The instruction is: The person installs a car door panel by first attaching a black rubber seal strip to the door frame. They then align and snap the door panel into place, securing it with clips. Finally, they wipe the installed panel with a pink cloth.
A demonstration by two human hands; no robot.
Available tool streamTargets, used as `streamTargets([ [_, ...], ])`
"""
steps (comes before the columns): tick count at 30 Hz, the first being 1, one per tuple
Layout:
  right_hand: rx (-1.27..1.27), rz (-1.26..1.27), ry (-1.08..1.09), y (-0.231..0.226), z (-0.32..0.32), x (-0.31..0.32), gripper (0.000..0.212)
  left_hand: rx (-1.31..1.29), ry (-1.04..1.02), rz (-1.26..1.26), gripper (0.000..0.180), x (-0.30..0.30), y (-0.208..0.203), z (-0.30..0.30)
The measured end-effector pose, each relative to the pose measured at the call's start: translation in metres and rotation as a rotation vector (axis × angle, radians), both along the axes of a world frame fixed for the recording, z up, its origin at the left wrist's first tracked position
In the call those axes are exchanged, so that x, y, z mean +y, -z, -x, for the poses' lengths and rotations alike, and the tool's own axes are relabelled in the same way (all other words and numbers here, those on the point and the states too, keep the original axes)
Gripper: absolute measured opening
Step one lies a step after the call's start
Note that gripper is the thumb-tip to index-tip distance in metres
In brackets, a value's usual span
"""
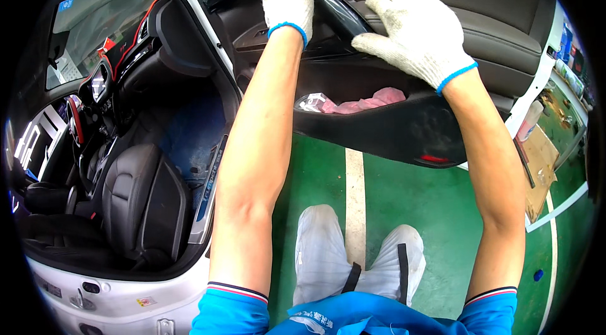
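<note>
A car door point(404, 136) hangs open in front of me, its dark inner panel facing me. Across its upper part curves a glossy black door pull handle point(338, 10). My left hand point(290, 2), in a white knit glove with a blue cuff, is closed round the upper part of this handle, thumb pointing up; its fingertips are hidden. Gloved the same way, my right hand point(420, 35) is spread over the brown padded panel point(486, 26), thumb by the handle's lower end. Nothing is in it. Whether its fingers press on the padding I cannot tell.
The door pocket point(350, 103) contains a pink crumpled bundle point(372, 100) and a small white box point(314, 102). Left of me is the white car's doorway with a black seat point(136, 196). Cardboard point(543, 171) lies at right on the green floor point(442, 209).
</note>
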State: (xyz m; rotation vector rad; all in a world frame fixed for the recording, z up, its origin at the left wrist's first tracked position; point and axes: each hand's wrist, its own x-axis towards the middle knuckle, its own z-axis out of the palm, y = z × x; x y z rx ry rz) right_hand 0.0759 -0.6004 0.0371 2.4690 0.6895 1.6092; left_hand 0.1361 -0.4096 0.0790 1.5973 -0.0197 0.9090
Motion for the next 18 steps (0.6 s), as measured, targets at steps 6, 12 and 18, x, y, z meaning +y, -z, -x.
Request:
streamTargets([
  [6, 0.042, -0.068, -0.004, -0.009, -0.020, 0.038, 0.057, 0.007, -0.026, -0.113, 0.091, 0.004, 0.002, -0.007],
  [12, 0.229, -0.072, 0.041, -0.024, -0.006, 0.065, 0.061, -0.001, 0.159, -0.397, 0.079, 0.047, 0.013, -0.012],
  [18, 0.192, -0.036, 0.122, -0.020, -0.011, 0.070, 0.065, -0.134, 0.423, 0.277, 0.042, 0.084, 0.101, 0.033],
])
